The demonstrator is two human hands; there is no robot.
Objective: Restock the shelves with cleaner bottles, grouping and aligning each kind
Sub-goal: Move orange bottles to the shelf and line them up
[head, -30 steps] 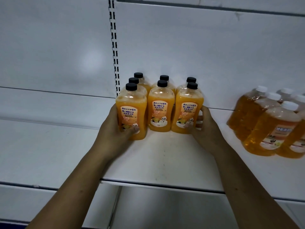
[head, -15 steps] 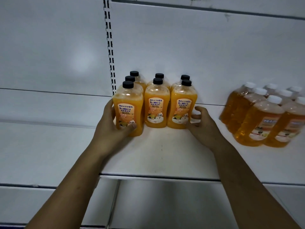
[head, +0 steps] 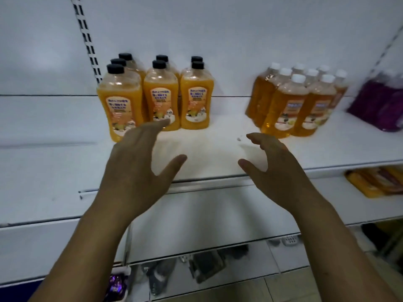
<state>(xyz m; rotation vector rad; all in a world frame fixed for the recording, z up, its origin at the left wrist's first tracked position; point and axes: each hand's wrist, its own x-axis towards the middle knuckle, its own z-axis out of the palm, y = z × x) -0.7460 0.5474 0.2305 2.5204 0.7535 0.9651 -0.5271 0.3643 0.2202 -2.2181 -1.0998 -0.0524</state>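
Note:
Several orange cleaner bottles with black caps (head: 161,94) stand in three rows on the white shelf (head: 213,153), labels facing me. To their right stands a group of amber bottles with white caps (head: 298,103). My left hand (head: 139,162) hovers in front of the black-capped group with fingers spread, holding nothing. My right hand (head: 274,166) hovers between the two groups near the shelf's front edge, fingers loosely bent, holding nothing. Neither hand touches a bottle.
Purple bottles (head: 379,105) stand at the far right of the same shelf. Orange packages (head: 375,182) lie on the lower shelf at the right. A slotted upright (head: 87,40) runs up the back panel. Dark items sit on the floor-level shelf (head: 196,269).
Both hands have let go of the black-capped bottles and pulled back toward me. The view has tilted down and right, bringing the purple bottles and lower shelves into sight.

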